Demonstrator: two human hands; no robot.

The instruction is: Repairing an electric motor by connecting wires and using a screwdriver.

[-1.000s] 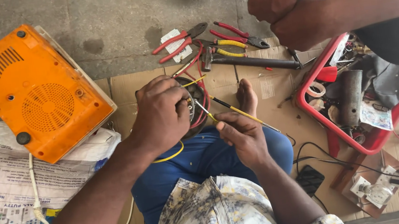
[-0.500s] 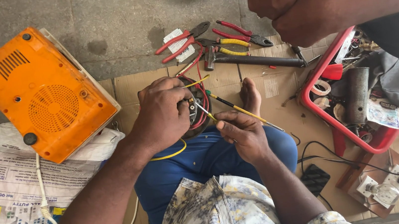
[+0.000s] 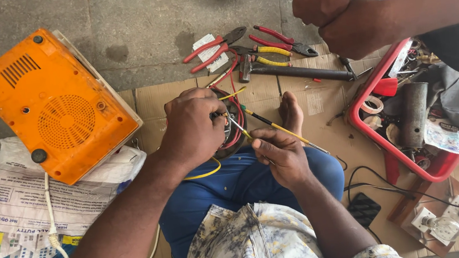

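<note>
Seated on flattened cardboard (image 3: 151, 100) over a grey stone floor (image 3: 130, 19), the left hand (image 3: 192, 127) clamps a wired coil (image 3: 235, 125) above the knee while the right hand's (image 3: 281, 152) fingers pinch a yellow-handled screwdriver (image 3: 275, 126) beside it.

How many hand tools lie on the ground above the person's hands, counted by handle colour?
Red-handled pliers: 1
Red-handled cutters: 1
Yellow-handled pliers: 1
Dark long tool: 1
Total: 4
The left hand grips a wired part; the right hand holds a thin screwdriver.
</note>
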